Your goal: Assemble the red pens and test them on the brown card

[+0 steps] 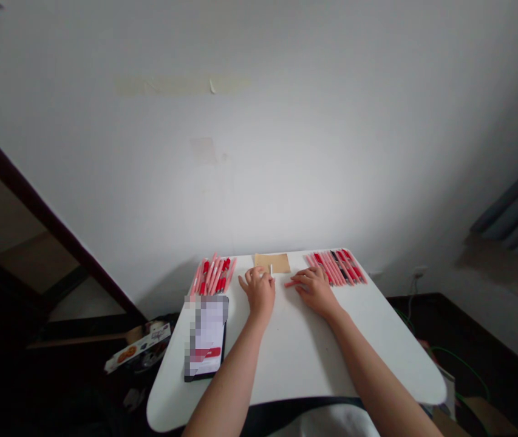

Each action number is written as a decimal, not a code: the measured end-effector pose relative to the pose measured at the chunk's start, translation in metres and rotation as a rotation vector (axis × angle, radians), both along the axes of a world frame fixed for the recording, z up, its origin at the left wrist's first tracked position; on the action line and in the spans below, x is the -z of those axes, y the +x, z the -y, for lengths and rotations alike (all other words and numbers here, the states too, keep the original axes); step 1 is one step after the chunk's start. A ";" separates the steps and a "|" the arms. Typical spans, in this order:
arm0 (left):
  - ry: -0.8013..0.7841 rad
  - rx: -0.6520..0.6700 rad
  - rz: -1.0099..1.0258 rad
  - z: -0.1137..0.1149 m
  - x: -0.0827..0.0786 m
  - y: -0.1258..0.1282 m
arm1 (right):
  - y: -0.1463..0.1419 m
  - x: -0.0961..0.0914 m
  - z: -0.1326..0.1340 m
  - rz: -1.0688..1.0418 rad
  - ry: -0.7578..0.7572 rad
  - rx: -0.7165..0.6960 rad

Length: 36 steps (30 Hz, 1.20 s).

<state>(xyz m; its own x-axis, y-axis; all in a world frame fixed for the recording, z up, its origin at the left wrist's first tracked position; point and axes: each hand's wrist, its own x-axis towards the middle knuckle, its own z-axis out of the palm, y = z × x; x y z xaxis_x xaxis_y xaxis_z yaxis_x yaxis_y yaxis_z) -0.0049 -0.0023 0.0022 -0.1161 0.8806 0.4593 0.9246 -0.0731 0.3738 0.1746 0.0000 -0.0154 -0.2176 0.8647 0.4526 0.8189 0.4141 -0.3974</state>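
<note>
Reaching toward twelve o'clock on the white table (pixel 299 364), both hands lay near its far edge. The left hand (pixel 261 292) was loosely curled, a slender white piece (pixel 271 268) beside its thumb; whether gripped, I could not tell. The right hand (pixel 317 292), fingers bent and partly spread, met a short pink piece (pixel 290 284), its hold equally unclear. Open tabletop ran between the forearms (pixel 240 370) and out to the rounded corner at four o'clock. A tan sheet (pixel 277 261) lay at twelve, pink-and-red pens (pixel 216 276) at eleven, a second pen row (pixel 340 267) at one, a phone (pixel 211 334) at nine. Past the nine o'clock edge sat a printed box (pixel 138 350), contents hidden.
</note>
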 end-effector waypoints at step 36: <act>-0.012 0.016 -0.013 -0.006 0.006 0.004 | 0.000 0.001 -0.001 -0.002 0.012 -0.003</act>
<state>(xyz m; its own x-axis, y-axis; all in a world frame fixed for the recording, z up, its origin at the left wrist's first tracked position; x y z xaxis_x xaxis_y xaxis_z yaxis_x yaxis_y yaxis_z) -0.0009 0.0034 -0.0040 -0.0960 0.8876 0.4504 0.9280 -0.0838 0.3630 0.1748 0.0006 -0.0163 -0.2195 0.8583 0.4638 0.8166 0.4218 -0.3941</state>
